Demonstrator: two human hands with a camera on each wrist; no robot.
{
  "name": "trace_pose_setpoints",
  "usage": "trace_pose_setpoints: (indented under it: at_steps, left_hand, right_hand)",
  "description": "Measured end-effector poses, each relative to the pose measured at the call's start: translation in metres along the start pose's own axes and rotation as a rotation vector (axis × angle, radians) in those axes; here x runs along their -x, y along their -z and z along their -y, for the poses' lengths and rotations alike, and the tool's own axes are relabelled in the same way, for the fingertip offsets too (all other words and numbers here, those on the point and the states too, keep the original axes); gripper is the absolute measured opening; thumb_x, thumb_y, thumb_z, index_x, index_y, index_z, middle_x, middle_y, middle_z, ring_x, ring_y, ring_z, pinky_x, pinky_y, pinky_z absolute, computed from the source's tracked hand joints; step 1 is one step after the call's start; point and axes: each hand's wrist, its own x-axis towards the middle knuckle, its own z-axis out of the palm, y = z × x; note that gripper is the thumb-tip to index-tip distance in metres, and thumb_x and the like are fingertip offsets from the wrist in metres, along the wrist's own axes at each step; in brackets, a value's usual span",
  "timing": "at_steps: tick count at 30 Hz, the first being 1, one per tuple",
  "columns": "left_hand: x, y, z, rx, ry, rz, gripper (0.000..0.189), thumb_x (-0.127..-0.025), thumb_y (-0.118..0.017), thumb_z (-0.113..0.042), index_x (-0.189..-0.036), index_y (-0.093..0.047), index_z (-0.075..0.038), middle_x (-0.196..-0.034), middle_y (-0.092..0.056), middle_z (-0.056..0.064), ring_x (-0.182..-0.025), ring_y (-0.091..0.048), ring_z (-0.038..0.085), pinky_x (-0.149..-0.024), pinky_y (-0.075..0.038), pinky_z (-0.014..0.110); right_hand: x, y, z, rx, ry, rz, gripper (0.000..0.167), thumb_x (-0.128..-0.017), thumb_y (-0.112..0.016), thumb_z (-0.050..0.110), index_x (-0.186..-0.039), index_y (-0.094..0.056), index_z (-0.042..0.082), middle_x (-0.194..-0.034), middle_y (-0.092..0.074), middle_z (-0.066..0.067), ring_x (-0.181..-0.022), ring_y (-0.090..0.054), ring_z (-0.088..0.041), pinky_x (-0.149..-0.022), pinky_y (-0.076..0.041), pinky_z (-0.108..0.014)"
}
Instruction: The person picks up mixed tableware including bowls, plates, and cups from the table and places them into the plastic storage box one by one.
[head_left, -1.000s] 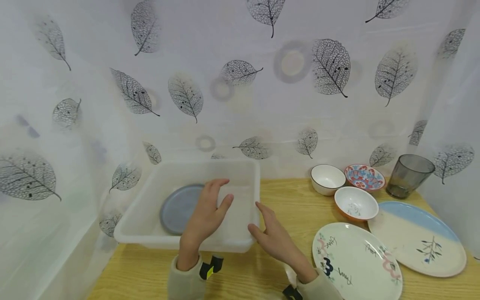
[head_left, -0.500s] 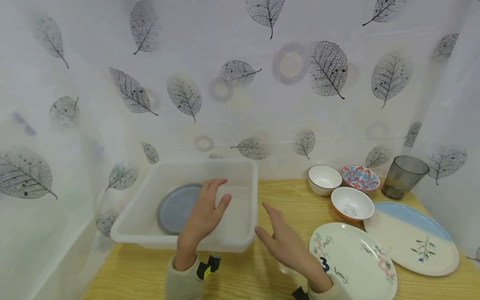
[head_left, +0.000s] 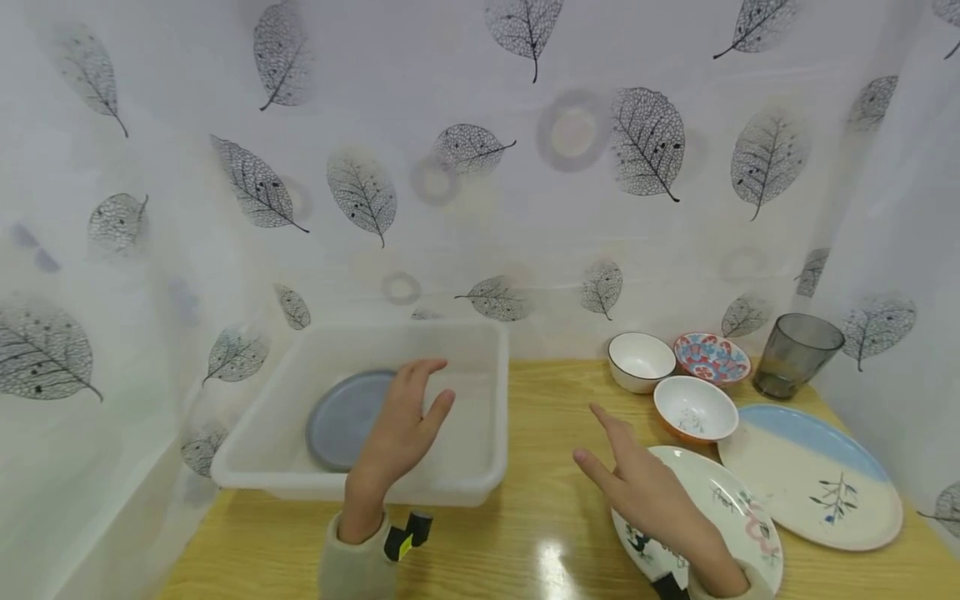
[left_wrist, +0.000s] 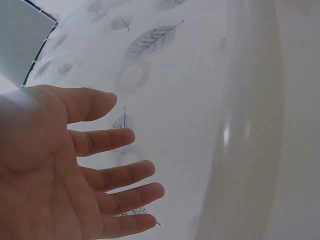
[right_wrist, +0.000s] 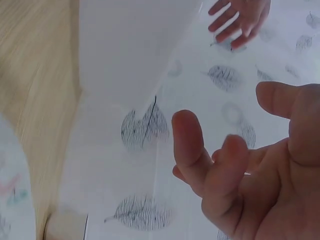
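Note:
Over the near side of a white plastic tub [head_left: 480, 479] hovers my left hand [head_left: 397, 429], fingers extended and holding nothing. Inside the tub, at its left, lies a grey-blue plate [head_left: 341, 425], partly hidden behind that hand. My right hand [head_left: 656, 496] is above the left part of an oval white plate with a floral pattern [head_left: 720, 492], and covers some of it. Nothing is between its fingers; in the right wrist view the fingers [right_wrist: 187, 140] look loosely bent. The left wrist view shows the left palm and spread fingers [left_wrist: 125, 175] beside the tub wall.
Right of the floral plate lies a blue-and-cream oval plate [head_left: 810, 500]. Behind are a white bowl with dark rim [head_left: 641, 358], an orange-sided bowl [head_left: 693, 408], a red-and-blue patterned bowl [head_left: 712, 358] and a grey glass [head_left: 798, 358]. A leaf-printed curtain [head_left: 450, 233] encloses the wooden table [head_left: 555, 425].
My right hand has moved right, from beside the tub's right wall to over the floral plate. The left hand stays above the tub. The head view has turned slightly right.

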Motion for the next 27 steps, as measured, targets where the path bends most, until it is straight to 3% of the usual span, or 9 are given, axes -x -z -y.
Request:
trace_pose_setpoints:
  at_steps: [5,10,15,24,27]
  left_hand:
    - [-0.001,-0.002,0.000,-0.006,-0.018,0.002,0.041,-0.101,-0.058,-0.018,-0.137,-0.051,0.000,-0.137,-0.049,0.022,-0.128,-0.047,0.039,-0.105,-0.039,0.056]
    - [0.000,-0.002,-0.001,-0.003,0.003,0.013,0.041,-0.102,-0.056,-0.020,-0.138,-0.050,-0.001,-0.139,-0.047,0.021,-0.129,-0.046,0.038,-0.105,-0.039,0.056]
    - [0.001,-0.003,-0.003,-0.011,0.003,0.021,0.041,-0.102,-0.056,-0.021,-0.138,-0.051,-0.002,-0.138,-0.048,0.020,-0.129,-0.047,0.037,-0.105,-0.040,0.055]
    - [0.001,-0.005,-0.004,-0.015,-0.013,0.024,0.040,-0.102,-0.056,-0.020,-0.138,-0.051,-0.001,-0.136,-0.049,0.021,-0.128,-0.047,0.038,-0.104,-0.040,0.056]
    - [0.001,-0.005,-0.004,-0.024,-0.021,0.028,0.040,-0.102,-0.055,-0.021,-0.138,-0.051,-0.002,-0.136,-0.050,0.020,-0.127,-0.048,0.037,-0.103,-0.041,0.055]
  right_hand:
    - [0.002,0.022,-0.026,0.047,-0.063,0.019,0.076,-0.102,-0.040,0.056,-0.156,-0.025,0.005,-0.149,-0.040,-0.028,-0.117,-0.058,-0.044,-0.085,-0.051,-0.057]
    - [-0.003,0.036,-0.053,0.018,-0.055,0.004,0.069,-0.104,-0.042,0.050,-0.148,-0.036,-0.003,-0.134,-0.054,-0.029,-0.118,-0.057,-0.043,-0.090,-0.050,-0.056]
    - [-0.005,0.047,-0.074,0.044,-0.107,0.058,0.070,-0.103,-0.044,0.049,-0.141,-0.039,-0.010,-0.130,-0.056,-0.031,-0.117,-0.056,-0.047,-0.087,-0.050,-0.056]
    - [-0.008,0.063,-0.109,0.111,-0.124,0.105,0.060,-0.102,-0.053,0.039,-0.126,-0.049,-0.016,-0.114,-0.061,-0.031,-0.104,-0.062,-0.043,-0.078,-0.053,-0.050]
    - [-0.006,0.067,-0.116,0.110,-0.154,0.134,0.055,-0.101,-0.056,0.037,-0.121,-0.053,-0.015,-0.100,-0.065,-0.019,-0.083,-0.065,-0.032,-0.068,-0.053,-0.045]
